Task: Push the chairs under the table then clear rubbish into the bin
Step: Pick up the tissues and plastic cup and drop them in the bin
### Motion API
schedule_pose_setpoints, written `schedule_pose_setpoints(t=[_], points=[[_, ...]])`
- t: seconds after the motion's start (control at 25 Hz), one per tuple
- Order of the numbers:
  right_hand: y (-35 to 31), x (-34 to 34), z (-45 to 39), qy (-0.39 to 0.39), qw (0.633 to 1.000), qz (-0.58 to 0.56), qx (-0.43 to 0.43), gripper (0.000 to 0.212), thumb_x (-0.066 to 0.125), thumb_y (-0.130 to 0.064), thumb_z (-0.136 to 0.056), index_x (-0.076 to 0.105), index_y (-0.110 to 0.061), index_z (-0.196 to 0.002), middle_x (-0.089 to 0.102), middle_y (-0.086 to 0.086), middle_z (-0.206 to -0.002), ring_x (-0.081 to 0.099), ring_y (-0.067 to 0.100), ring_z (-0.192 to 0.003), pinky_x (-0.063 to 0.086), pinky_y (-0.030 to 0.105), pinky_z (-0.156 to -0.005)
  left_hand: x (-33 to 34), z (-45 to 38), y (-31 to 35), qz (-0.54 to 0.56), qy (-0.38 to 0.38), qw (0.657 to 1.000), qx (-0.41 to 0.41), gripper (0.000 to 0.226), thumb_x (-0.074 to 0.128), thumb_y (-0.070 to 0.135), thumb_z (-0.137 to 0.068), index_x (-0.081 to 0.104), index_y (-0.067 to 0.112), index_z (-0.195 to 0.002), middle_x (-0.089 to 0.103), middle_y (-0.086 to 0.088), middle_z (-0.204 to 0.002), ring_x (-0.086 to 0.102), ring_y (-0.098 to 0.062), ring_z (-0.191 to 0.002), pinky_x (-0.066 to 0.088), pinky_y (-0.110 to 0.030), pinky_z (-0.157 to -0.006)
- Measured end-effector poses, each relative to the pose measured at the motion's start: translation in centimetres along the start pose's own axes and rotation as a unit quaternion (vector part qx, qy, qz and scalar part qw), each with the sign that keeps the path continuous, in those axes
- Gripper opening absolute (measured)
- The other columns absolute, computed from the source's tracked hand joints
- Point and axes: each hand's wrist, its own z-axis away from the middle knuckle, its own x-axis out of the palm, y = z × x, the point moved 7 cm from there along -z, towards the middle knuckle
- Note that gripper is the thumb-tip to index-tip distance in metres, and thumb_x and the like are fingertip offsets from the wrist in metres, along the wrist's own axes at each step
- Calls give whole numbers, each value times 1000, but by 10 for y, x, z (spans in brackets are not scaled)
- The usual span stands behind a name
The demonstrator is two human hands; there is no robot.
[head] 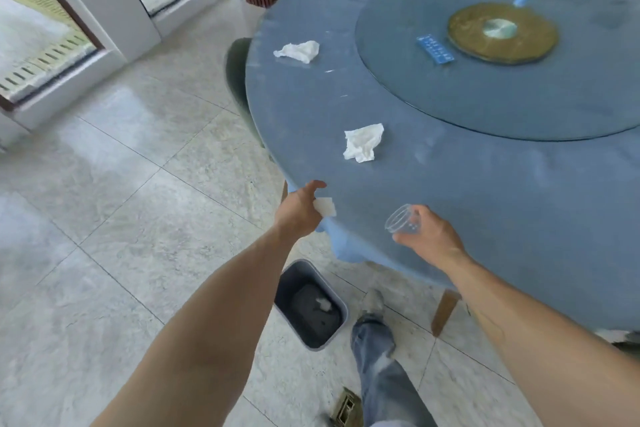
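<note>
Rubbish split: left hand [299, 206] pinches small white paper scrap [325, 207], right hand [424, 234] grips clear plastic cup [403, 220], both at edge of round blue-clothed table [519, 184]. Risk: grey rectangular bin [311, 303] sits low by the foot; a drop from this height could miss. Bin holds 1 white scrap. 2 crumpled white tissues [363, 147] remain on table

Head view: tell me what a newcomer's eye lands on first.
The round blue table fills the right side, with two crumpled tissues near its left edge. In front, the left hand holds a white scrap and the right hand a clear cup, above the grey bin on the floor.
</note>
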Motion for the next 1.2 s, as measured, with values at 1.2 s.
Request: schedule_pose_setpoints(t=[1.2], points=[[-142,-3,-306,58,984,-82,146,60,73,-39,-76,48,-26,-128,61,-7,-123,59,19,-105,40,30,-78,-40,-346,-34,-147,-170,970,90,33,66,24,-85,59,18,-117,43,1,-127,55,-26,-108,43,-35,-68]])
